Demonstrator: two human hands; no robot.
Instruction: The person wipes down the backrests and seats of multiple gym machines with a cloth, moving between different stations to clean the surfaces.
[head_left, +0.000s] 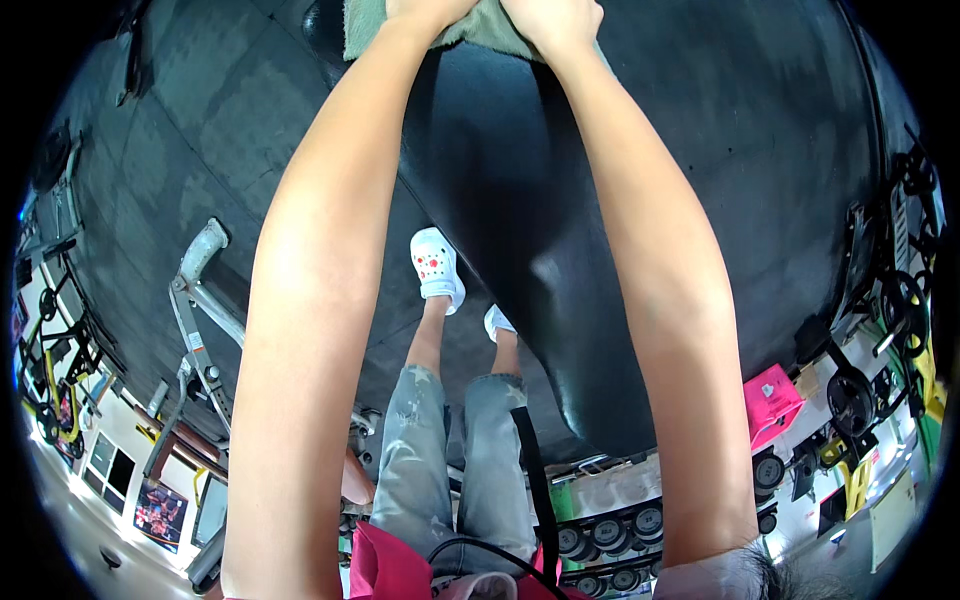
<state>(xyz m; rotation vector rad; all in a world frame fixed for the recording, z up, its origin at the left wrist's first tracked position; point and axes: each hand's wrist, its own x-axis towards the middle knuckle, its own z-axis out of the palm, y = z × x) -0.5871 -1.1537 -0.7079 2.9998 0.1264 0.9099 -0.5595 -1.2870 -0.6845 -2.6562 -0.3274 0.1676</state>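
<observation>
A grey-green plush cloth (486, 31) lies across the top end of a black padded gym bench (502, 172), its upper part cut off by the frame edge. My left hand (430, 12) grips the cloth on its left side. My right hand (556, 24) is closed on the right side, and the cloth bunches up between the two. Both hands are partly out of frame, so most fingers are hidden. Both arms stretch forward over the bench, which tapers toward my legs and has a glossy surface.
Dark rubber flooring (750, 150) surrounds the bench. A grey metal machine frame (196, 315) stands at left. My white clogs (435, 262) are beside the bench. At right are a pink crate (772, 405) and weight machines (851, 401); a dumbbell rack (609, 556) stands behind.
</observation>
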